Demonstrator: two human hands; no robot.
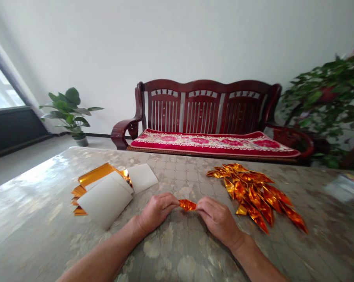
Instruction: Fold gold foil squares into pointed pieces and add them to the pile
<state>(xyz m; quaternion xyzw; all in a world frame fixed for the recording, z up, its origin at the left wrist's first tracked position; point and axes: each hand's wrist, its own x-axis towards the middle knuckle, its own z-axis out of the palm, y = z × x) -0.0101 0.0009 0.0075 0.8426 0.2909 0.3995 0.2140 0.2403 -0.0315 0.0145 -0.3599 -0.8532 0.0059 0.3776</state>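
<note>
A folded gold foil paper ingot point(187, 205) is held between my two hands, just above or on the table in front of me. My left hand point(158, 209) pinches its left tip with closed fingers. At the opposite tip, my right hand point(219, 219) has a like pinch. To the right lies a pile of folded foil ingots point(254, 192), shiny orange-gold with pointed ends. On the left is a loose stack of foil paper sheets point(106, 199), some with the white back up and some showing gold.
The table point(165, 250) has a patterned, glossy cover. A clear plastic packet point(345, 188) lies at its right side. Behind the table stands a dark wooden bench point(200, 113) with a red floral cushion point(212, 143). Potted plants point(69, 109) flank the bench.
</note>
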